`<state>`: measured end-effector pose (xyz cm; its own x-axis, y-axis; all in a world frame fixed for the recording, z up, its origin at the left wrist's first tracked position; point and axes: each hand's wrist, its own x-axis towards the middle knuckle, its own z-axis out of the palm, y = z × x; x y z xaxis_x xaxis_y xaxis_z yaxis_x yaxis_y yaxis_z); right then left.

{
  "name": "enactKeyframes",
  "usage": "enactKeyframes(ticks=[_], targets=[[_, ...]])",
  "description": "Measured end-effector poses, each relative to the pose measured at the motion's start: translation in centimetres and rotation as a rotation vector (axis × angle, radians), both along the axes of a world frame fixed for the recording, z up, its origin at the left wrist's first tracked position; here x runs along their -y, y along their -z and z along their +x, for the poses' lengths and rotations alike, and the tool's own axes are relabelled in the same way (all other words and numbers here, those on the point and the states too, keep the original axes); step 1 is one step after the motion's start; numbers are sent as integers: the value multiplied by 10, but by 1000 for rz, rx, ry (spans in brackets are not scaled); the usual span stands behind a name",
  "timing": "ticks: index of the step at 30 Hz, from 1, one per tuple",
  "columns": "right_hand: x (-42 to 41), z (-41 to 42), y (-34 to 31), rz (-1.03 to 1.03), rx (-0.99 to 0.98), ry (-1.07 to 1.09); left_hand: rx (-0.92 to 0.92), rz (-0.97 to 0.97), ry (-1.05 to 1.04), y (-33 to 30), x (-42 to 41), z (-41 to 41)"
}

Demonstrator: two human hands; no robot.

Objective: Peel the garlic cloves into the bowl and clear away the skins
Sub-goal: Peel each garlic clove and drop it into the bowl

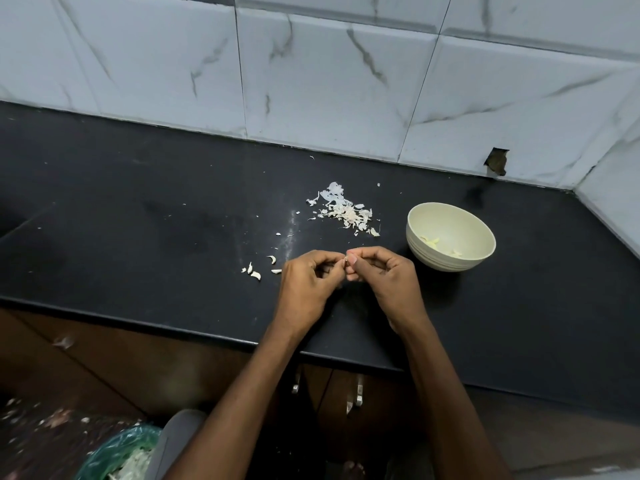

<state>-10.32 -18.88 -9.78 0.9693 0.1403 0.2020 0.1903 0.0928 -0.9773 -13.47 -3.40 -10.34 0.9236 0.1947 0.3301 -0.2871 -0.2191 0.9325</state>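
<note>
Leftmost, unpeeled garlic cloves (255, 274) lie loose on the black counter (138, 220). Left hand (306, 285) and right hand (384, 277) meet fingertip to fingertip, both pinching one small clove (346, 260) (mostly hidden). Behind them sits the skin pile (346, 211). Rightmost, the bowl (450, 237) holds peeled pieces.

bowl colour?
Pale cream, slightly greenish, plain with faint ridges near the base: the bowl, seen in the head view, the only one.

bare forearms, no sleeves, grey trousers (180, 441)
</note>
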Motion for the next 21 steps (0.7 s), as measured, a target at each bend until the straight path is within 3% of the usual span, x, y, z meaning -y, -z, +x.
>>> enactKeyframes(ticks=[7, 16, 21], targets=[[1, 1, 1, -38, -8, -22, -31, -55, 29, -3, 0, 0], [2, 2, 1, -31, -40, -64, -37, 129, 1, -9, 3, 0], [3, 6, 0, 6, -111, -82, -79, 93, 60, -7, 2, 3]])
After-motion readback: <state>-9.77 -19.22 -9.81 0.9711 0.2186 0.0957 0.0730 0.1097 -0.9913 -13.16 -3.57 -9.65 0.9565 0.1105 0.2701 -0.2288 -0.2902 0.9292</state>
